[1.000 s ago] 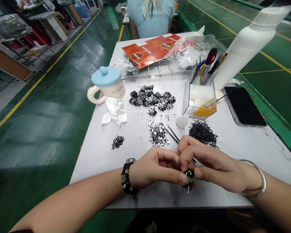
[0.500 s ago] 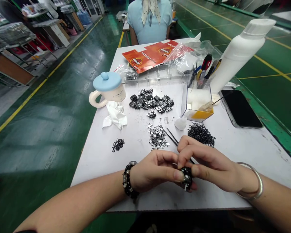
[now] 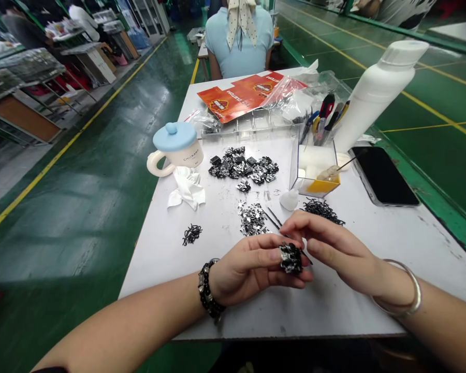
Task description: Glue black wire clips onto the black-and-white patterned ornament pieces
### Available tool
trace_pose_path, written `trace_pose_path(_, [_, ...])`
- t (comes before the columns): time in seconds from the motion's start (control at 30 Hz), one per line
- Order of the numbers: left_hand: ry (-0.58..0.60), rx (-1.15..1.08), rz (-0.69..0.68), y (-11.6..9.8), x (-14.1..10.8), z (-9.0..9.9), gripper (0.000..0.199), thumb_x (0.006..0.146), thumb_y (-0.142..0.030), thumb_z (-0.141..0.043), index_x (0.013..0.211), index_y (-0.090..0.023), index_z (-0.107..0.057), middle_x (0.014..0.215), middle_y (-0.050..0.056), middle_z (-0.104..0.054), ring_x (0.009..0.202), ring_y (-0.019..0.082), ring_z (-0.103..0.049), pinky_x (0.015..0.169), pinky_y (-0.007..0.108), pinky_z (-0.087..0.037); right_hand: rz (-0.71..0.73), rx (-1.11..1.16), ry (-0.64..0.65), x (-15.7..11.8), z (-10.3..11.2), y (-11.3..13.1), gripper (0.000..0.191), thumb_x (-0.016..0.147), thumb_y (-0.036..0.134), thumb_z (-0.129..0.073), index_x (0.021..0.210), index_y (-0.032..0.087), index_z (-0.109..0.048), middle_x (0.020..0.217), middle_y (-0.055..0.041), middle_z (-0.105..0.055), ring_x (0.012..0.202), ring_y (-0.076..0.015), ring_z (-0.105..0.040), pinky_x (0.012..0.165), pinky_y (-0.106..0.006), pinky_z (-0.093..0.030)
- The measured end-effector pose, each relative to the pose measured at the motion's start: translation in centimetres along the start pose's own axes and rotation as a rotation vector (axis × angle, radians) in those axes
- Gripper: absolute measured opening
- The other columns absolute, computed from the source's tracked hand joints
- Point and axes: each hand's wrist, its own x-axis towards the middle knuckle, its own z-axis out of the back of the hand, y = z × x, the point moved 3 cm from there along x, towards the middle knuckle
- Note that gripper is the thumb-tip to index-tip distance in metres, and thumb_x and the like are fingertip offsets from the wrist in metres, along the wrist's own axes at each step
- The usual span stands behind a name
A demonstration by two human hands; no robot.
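Note:
My left hand (image 3: 252,264) holds a small black and silver part (image 3: 291,258) between thumb and fingers, above the front of the white table (image 3: 163,259). Close by on the right is my right hand (image 3: 334,254), its thumb and fingers apart and its fingertips beside the part. Dark tweezers (image 3: 272,217) lie behind the hands, partly hidden by my right hand. Small silver pieces (image 3: 252,218) are heaped behind my left hand, with black and silver parts (image 3: 241,166) farther back. Black strips form a pile (image 3: 322,209) behind my right hand and a smaller one (image 3: 192,234) to the left.
A lidded cup (image 3: 184,153) and crumpled tissue (image 3: 187,189) are at left. At right stand a tool box (image 3: 314,166), a white bottle (image 3: 376,93) and a phone (image 3: 386,176). Red cards (image 3: 236,98) lie at the back; a person (image 3: 238,46) sits beyond.
My right hand's thumb and fingers have parted from the black and silver part. The part, in my left hand, has moved slightly up and left and is turned differently. The view has shifted slightly.

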Motion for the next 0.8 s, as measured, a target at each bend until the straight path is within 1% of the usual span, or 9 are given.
trace_pose_path(0.1, [-0.002,-0.008,-0.014,-0.1,0.0,0.1,0.024,0.078,-0.021,-0.068,0.099,-0.01,-0.065,0.095,0.01,-0.069,0.086,0.02,-0.068,0.078,0.028,-0.052,-0.007,-0.019,-0.101,0.1,0.3,-0.1,0.015,0.095,0.034,-0.047,0.105,0.03,-0.056,0.084,0.0019,-0.05,0.078,-0.0079,-0.049,0.071,-0.016,-0.043])
trace_pose_path(0.2, [-0.002,-0.006,-0.009,0.0,0.0,0.1,0.024,0.078,-0.021,-0.068,0.1,-0.011,-0.065,0.094,0.01,-0.069,0.086,0.02,-0.068,0.078,0.028,-0.052,-0.037,0.057,-0.118,0.3,0.1,-0.4,0.01,0.094,0.033,-0.049,0.094,0.028,-0.058,0.08,0.0024,-0.052,0.075,-0.0082,-0.049,0.067,-0.016,-0.043])
trace_pose_path(0.3, [-0.004,-0.003,-0.011,-0.1,0.0,0.1,0.024,0.078,-0.02,-0.068,0.1,-0.01,-0.065,0.094,0.01,-0.069,0.086,0.019,-0.069,0.078,0.028,-0.052,-0.065,0.112,-0.172,0.6,0.2,-0.9,0.012,0.094,0.035,-0.049,0.091,0.027,-0.057,0.079,0.0022,-0.052,0.074,-0.0092,-0.049,0.066,-0.019,-0.043])
trace_pose_path(0.4, [-0.025,0.002,-0.04,-0.6,0.0,0.3,0.025,0.078,-0.02,-0.066,0.101,-0.009,-0.065,0.094,0.01,-0.07,0.085,0.019,-0.069,0.078,0.027,-0.053,-0.04,-0.081,-0.28,0.8,0.8,-1.0,0.011,0.093,0.033,-0.051,0.09,0.024,-0.056,0.08,0.0019,-0.052,0.075,-0.0099,-0.049,0.068,-0.022,-0.041])
trace_pose_path(0.43, [-0.036,0.004,-0.057,-0.9,0.1,0.5,0.025,0.078,-0.02,-0.065,0.101,-0.009,-0.065,0.093,0.01,-0.07,0.085,0.019,-0.069,0.078,0.027,-0.053,-0.016,-0.181,-0.283,0.8,0.9,-0.9,0.01,0.093,0.031,-0.05,0.089,0.024,-0.056,0.08,0.0017,-0.052,0.075,-0.0102,-0.049,0.069,-0.023,-0.041])
trace_pose_path(0.53, [-0.083,-0.004,-0.128,-2.1,0.2,1.0,0.025,0.077,-0.021,-0.064,0.098,-0.008,-0.065,0.089,0.01,-0.071,0.082,0.018,-0.069,0.076,0.026,-0.053,0.083,-0.487,-0.165,0.7,0.5,-0.5,0.006,0.092,0.022,-0.049,0.09,0.021,-0.055,0.083,-0.0001,-0.053,0.079,-0.0125,-0.048,0.073,-0.029,-0.038])
trace_pose_path(0.63, [-0.135,-0.028,-0.201,-3.1,0.4,1.5,0.024,0.075,-0.021,-0.061,0.094,-0.008,-0.066,0.085,0.009,-0.071,0.077,0.016,-0.069,0.074,0.024,-0.053,0.142,-0.776,-0.029,0.3,-0.7,-0.7,0.008,0.088,0.016,-0.05,0.091,0.02,-0.056,0.088,-0.0029,-0.055,0.084,-0.0165,-0.047,0.076,-0.034,-0.034])
trace_pose_path(0.7, [-0.166,-0.028,-0.233,-3.5,0.4,1.8,0.023,0.074,-0.021,-0.06,0.093,-0.008,-0.066,0.084,0.008,-0.071,0.074,0.015,-0.068,0.072,0.023,-0.053,0.155,-0.883,0.045,0.1,-1.7,-1.3,0.01,0.088,0.015,-0.05,0.092,0.02,-0.058,0.09,-0.0039,-0.055,0.085,-0.0181,-0.045,0.075,-0.036,-0.031])
trace_pose_path(0.8, [-0.197,-0.007,-0.248,-3.5,0.6,2.1,0.024,0.073,-0.021,-0.061,0.092,-0.008,-0.065,0.082,0.008,-0.07,0.072,0.015,-0.068,0.07,0.023,-0.053,0.2,-0.924,0.135,0.0,-3.0,-2.3,0.01,0.089,0.018,-0.051,0.093,0.021,-0.06,0.091,-0.0045,-0.056,0.084,-0.0185,-0.044,0.074,-0.035,-0.03])
